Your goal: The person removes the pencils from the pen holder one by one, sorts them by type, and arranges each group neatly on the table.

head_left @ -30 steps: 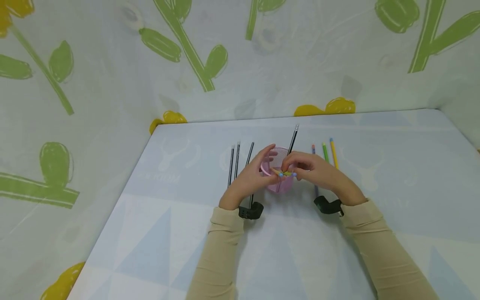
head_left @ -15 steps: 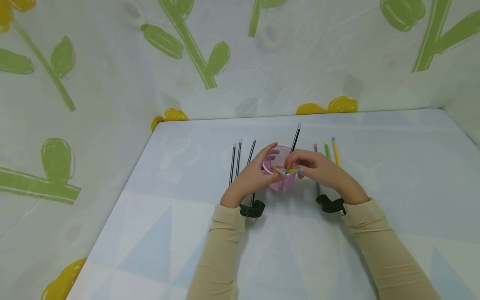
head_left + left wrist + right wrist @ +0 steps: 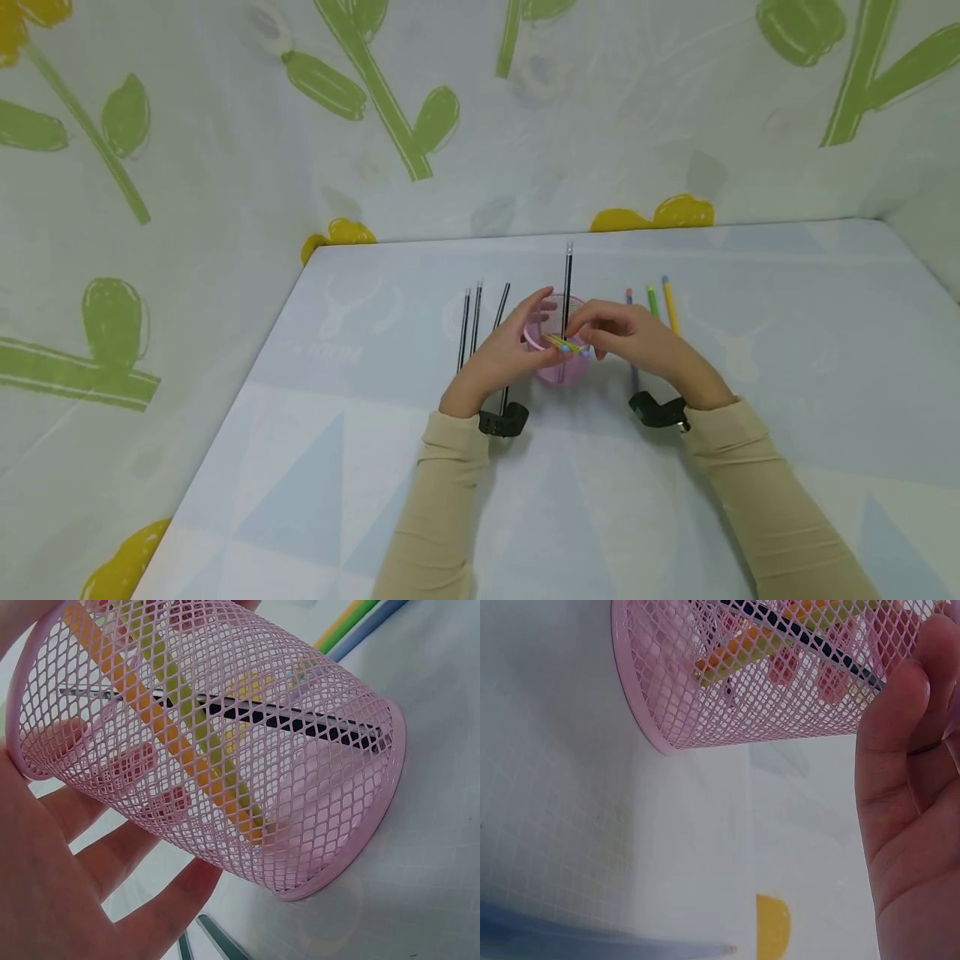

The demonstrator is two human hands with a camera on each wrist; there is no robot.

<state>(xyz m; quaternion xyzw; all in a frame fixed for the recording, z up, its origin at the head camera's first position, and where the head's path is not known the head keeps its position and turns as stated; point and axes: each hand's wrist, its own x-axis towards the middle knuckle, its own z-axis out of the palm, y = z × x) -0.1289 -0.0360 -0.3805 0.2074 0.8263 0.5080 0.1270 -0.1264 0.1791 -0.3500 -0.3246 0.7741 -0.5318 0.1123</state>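
My left hand (image 3: 510, 346) holds a pink mesh pencil cup (image 3: 330, 795) from the left side, thumb by the rim and fingers spread round it. The cup is tilted in the left wrist view. Inside are a black pencil (image 3: 567, 283), standing almost upright in the head view, and an orange pencil (image 3: 154, 712) crossed with a yellow-green pencil (image 3: 202, 727). At the cup's right rim is my right hand (image 3: 630, 337), index finger and thumb bent close together beside the pencils. Whether they pinch a pencil or only touch the cup is hidden.
Several black pencils (image 3: 464, 325) lie left of the cup, partly under the left arm. To the right lie a yellow pencil (image 3: 670, 304), a green pencil (image 3: 652, 302) and a bluish pencil (image 3: 634, 379). A flower-patterned wall (image 3: 525, 167) rises behind the table (image 3: 360, 333).
The black pencil in the cup has swung from leaning right to nearly upright. The yellow-green pencil's end has shifted slightly left and down since half a second ago. Both hands stay around the cup.
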